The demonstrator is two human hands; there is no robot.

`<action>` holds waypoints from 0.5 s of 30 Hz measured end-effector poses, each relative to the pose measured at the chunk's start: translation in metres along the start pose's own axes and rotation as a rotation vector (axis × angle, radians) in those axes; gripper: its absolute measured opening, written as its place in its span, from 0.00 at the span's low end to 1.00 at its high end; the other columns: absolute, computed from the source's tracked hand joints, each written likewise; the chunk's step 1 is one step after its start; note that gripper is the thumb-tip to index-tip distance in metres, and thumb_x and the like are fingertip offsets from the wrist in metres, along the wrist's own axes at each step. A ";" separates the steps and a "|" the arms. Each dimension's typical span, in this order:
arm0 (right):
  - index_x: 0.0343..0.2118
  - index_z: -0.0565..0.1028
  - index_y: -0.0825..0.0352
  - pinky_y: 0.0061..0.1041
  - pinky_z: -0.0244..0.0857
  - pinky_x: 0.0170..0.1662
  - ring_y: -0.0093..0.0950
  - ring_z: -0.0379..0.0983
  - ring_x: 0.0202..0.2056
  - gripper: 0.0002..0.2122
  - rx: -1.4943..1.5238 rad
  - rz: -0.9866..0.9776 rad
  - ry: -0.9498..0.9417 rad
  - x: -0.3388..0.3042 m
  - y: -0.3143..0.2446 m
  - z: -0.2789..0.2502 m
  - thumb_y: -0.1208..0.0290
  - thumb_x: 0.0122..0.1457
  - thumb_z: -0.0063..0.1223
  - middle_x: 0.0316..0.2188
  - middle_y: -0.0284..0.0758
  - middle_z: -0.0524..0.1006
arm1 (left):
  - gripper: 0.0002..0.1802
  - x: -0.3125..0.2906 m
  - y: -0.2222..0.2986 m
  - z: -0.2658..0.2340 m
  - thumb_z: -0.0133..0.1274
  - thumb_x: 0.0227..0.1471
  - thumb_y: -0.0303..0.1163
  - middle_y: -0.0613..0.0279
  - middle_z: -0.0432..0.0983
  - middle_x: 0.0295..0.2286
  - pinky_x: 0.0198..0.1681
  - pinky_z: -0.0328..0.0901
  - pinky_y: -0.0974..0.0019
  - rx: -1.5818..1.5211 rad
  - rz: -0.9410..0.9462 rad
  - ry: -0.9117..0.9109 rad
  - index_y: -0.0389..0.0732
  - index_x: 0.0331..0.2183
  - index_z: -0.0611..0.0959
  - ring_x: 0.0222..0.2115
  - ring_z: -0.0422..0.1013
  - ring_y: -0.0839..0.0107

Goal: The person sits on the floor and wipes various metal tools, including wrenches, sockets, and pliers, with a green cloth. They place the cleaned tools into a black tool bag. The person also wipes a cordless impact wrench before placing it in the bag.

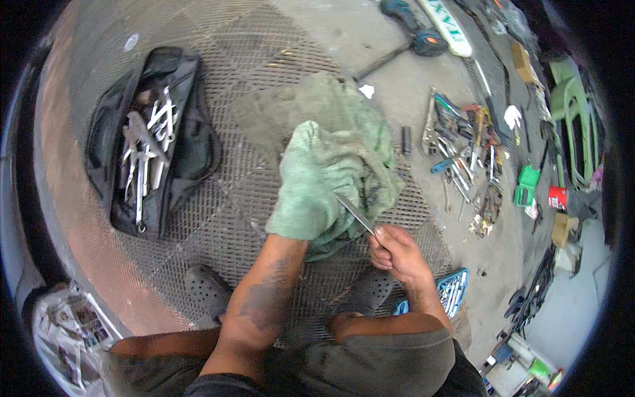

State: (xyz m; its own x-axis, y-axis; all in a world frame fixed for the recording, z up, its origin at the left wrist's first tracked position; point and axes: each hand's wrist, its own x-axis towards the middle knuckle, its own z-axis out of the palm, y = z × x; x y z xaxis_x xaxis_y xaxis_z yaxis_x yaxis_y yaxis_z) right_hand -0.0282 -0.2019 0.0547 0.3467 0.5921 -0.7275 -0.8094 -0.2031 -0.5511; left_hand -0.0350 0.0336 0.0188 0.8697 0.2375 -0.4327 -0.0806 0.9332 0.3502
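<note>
My left hand (307,188), in a pale green knitted glove, is closed on a bunched, stained green rag (385,169) in front of me. Between my hands runs a slim metal tool (356,214), whose far end goes into the gloved fingers and cloth, so its shape there is hidden. My bare right hand (400,251) grips the near end with thumb and curled fingers. Part of the rag spreads out beyond the glove over the grid floor mat (231,205).
An open black tool bag (188,149) holding several wrenches lies left. Loose hand tools (469,142) are spread right, beyond a dark cylinder (406,140). A cordless power tool (423,36) lies far ahead. Near my right knee sits a blue tool case (453,291); newspaper (79,324) lies lower left.
</note>
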 end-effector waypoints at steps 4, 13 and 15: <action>0.31 0.73 0.65 0.18 0.49 0.17 0.15 0.56 0.15 0.09 -0.350 -0.115 0.285 -0.024 -0.013 0.012 0.66 0.66 0.50 0.18 0.26 0.68 | 0.09 0.009 -0.007 -0.027 0.46 0.59 0.32 0.56 0.74 0.33 0.27 0.71 0.64 0.805 0.554 0.371 0.37 0.38 0.74 0.25 0.71 0.65; 0.35 0.74 0.68 0.16 0.51 0.16 0.14 0.59 0.15 0.11 -0.412 -0.301 0.198 0.043 -0.104 0.092 0.63 0.62 0.54 0.21 0.29 0.72 | 0.10 -0.026 0.022 -0.086 0.46 0.58 0.37 0.59 0.72 0.26 0.33 0.71 0.59 1.229 0.683 0.363 0.40 0.37 0.75 0.25 0.71 0.61; 0.39 0.74 0.68 0.17 0.62 0.21 0.17 0.66 0.18 0.14 -0.463 -0.211 0.104 0.075 -0.105 0.152 0.59 0.65 0.51 0.23 0.32 0.76 | 0.16 -0.038 -0.002 -0.081 0.50 0.58 0.36 0.58 0.73 0.29 0.34 0.71 0.60 0.743 0.428 0.281 0.39 0.46 0.73 0.29 0.72 0.64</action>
State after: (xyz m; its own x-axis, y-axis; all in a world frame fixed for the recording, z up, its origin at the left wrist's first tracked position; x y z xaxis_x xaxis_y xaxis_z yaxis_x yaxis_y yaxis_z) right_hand 0.0105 -0.0174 0.1202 0.5445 0.5815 -0.6045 -0.4304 -0.4249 -0.7964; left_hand -0.1071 0.0445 -0.0332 0.6787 0.6728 -0.2946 0.0499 0.3580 0.9324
